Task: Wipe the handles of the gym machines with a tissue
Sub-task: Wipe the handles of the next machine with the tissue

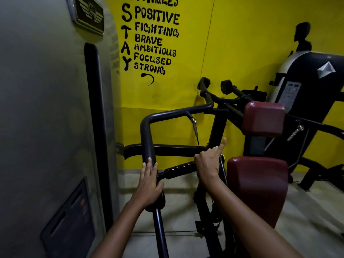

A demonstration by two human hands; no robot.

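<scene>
A black ribbed handle [179, 169] runs crosswise on the gym machine in front of me. My right hand [208, 162] is closed around its right end, with the index finger pointing up. Whether a tissue sits under that hand is hidden. My left hand [149, 180] lies with fingers together on the black curved bar [147, 138] where the handle joins it, and wraps the bar lower down. No tissue shows in either hand.
Dark red seat pad [257, 187] and back pad [263, 118] stand right of the handle. A grey machine shroud [46, 118] fills the left. More black handles [204, 84] and another machine [307, 84] stand by the yellow wall [251, 34]. The floor is pale concrete.
</scene>
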